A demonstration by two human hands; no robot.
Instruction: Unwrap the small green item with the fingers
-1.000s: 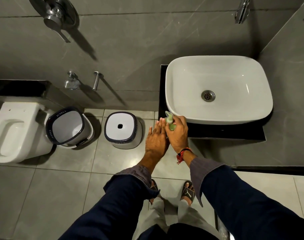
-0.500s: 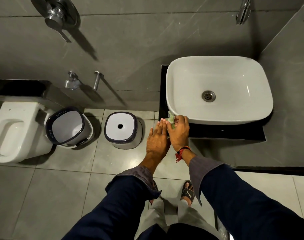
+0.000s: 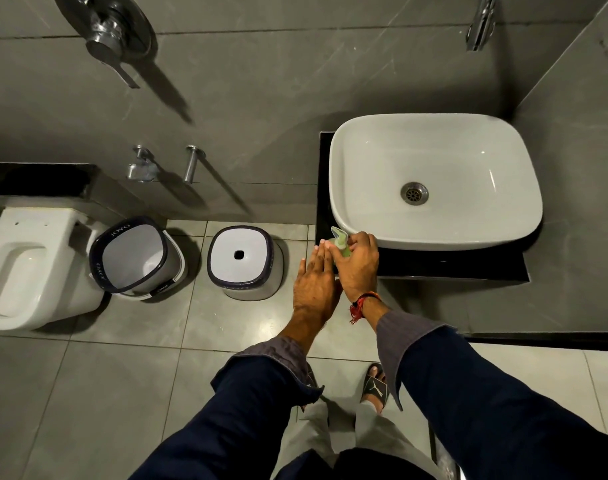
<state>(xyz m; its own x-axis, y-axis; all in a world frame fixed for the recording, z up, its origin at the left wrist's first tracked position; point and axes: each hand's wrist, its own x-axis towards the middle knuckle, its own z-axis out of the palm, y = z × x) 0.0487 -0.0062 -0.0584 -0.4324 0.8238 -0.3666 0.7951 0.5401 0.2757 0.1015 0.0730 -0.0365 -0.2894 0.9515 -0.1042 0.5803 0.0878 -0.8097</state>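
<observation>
The right hand [image 3: 358, 268] grips a small pale-green pump bottle [image 3: 340, 242], its fingers curled over the top and side of it so that only the spout and a strip of the green body show past the knuckles. The bottle is at the front left corner of the black counter [image 3: 434, 265], just beside the near rim of the white basin [image 3: 434, 181], which sits on that counter with its metal drain [image 3: 414, 192] showing in the bowl. Whether the bottle stands on the counter or is lifted slightly off it is hard to tell, since the hand covers its base. The left hand [image 3: 314, 285] is held flat with its fingers straight and close together, back of the hand up, the fingertips reaching just under the spout and touching the side of the right hand. A red thread band [image 3: 361, 304] circles the right wrist, and both arms wear dark blue sleeves with grey cuffs. Well apart to the left, on the grey tiled floor [image 3: 122, 375], stands a white stool [image 3: 241, 261] with a dark rim and a hole in its top, next to it a white bucket [image 3: 136, 254] tipped toward the camera, and beyond that a white toilet [image 3: 28, 268]. On the grey wall are a shower mixer handle [image 3: 112, 36], two small chrome taps [image 3: 164, 164], and, above the basin, a chrome spout [image 3: 481, 19]. Below the arms, a foot in a black sandal [image 3: 375, 388] rests on the tiles.
</observation>
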